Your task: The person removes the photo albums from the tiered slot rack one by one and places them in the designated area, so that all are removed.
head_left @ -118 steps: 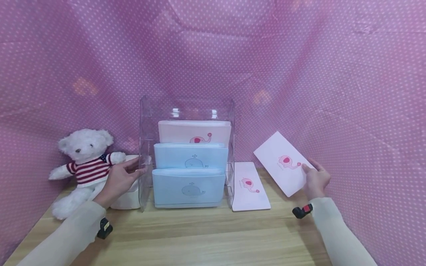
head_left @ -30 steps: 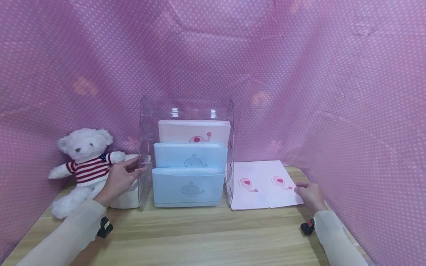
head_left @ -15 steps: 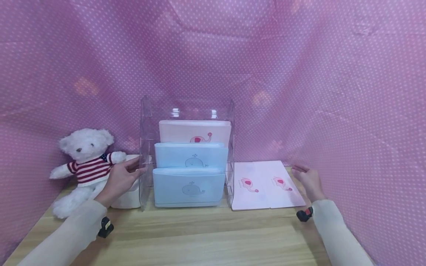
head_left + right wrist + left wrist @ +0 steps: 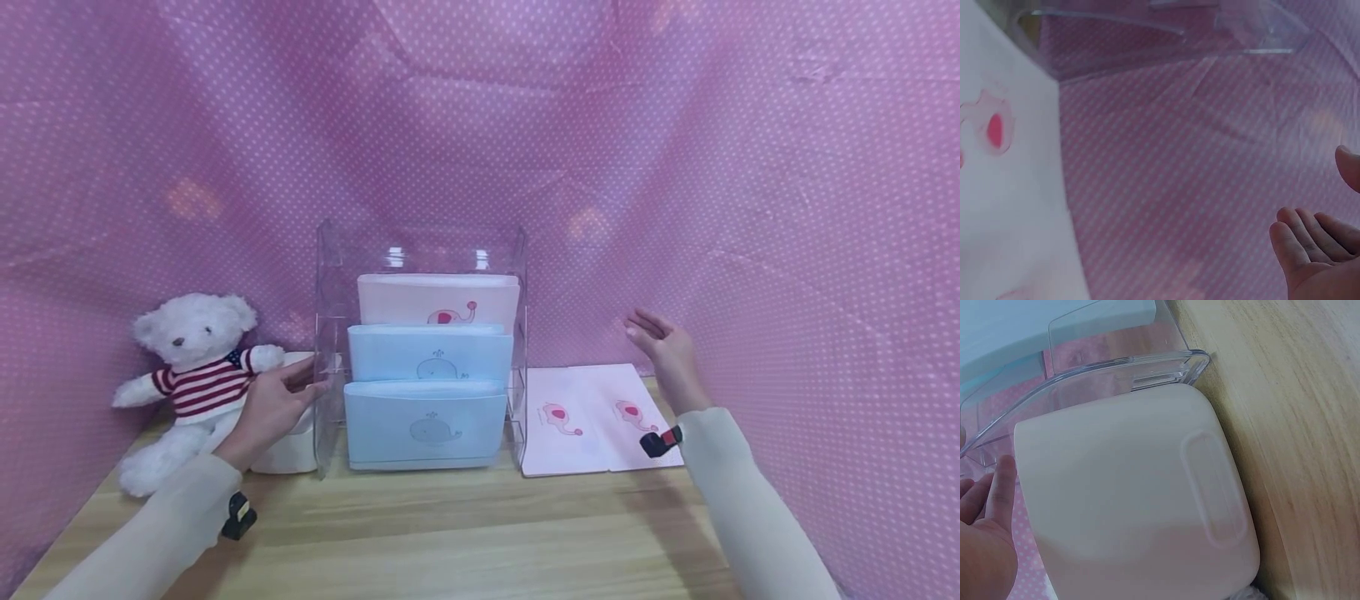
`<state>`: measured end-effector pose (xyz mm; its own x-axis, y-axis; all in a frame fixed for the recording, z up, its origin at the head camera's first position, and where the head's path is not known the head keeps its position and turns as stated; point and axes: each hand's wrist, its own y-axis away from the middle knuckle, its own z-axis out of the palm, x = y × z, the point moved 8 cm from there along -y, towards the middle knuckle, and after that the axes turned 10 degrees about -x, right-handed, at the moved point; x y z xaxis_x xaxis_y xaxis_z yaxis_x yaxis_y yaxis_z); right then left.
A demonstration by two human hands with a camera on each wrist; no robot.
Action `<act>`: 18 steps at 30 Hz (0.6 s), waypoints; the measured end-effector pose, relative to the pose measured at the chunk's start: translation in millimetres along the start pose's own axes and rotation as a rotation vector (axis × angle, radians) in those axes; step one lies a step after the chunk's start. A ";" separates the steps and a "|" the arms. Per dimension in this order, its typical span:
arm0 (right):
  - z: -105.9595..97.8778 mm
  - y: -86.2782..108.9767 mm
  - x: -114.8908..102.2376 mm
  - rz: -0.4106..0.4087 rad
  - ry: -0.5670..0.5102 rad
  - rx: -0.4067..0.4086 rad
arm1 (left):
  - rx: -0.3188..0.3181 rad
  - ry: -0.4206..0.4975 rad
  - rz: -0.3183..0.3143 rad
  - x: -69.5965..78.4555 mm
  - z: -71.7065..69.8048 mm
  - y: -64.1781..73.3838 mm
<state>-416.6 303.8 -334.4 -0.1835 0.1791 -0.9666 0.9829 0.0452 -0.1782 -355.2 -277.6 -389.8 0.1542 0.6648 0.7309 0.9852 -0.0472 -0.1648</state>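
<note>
A clear plastic tiered rack point(image 4: 420, 250) stands mid-table. Its tiers bear one pale pink elephant-print piece point(image 4: 401, 300) and two light blue whale-print pieces point(image 4: 390, 354), all shaped like wide, slim pouches. My left hand point(image 4: 270, 412) touches the rack's left side panel with extended fingers; in the left wrist view its fingers point(image 4: 1000, 494) lie close to the clear edge. My right hand point(image 4: 671, 358) is raised with nothing in it, above two flat pink elephant-print rectangles point(image 4: 600, 442) lying side by side right of the rack. In the right wrist view its fingers point(image 4: 1291, 247) are straight.
A white teddy bear point(image 4: 195, 333) in a striped sweater sits at the left. Beside the rack stands a white rounded container point(image 4: 1116, 487), partly behind my left hand. Pink dotted cloth point(image 4: 465, 125) surrounds the wooden table point(image 4: 420, 542) at back and sides.
The right hand laid the pink rectangle it held beside the other one, let go, and has since risen up and slightly left. The left hand stays at the rack's side.
</note>
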 end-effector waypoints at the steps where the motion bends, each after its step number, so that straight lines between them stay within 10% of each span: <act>1: 4.5 -2.1 -6.1 -0.012 -0.006 -0.008 | 0.000 -0.001 0.000 0.1 -0.1 0.2; 18: 71.9 -30.7 -87.8 -0.241 -0.121 -0.148 | 0.024 -0.016 0.013 1.7 -0.5 -1.1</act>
<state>-429.8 216.0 -257.3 -0.3999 0.0277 -0.9161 0.8972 0.2161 -0.3851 -356.1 -276.8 -388.1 0.1660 0.6759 0.7181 0.9809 -0.0383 -0.1906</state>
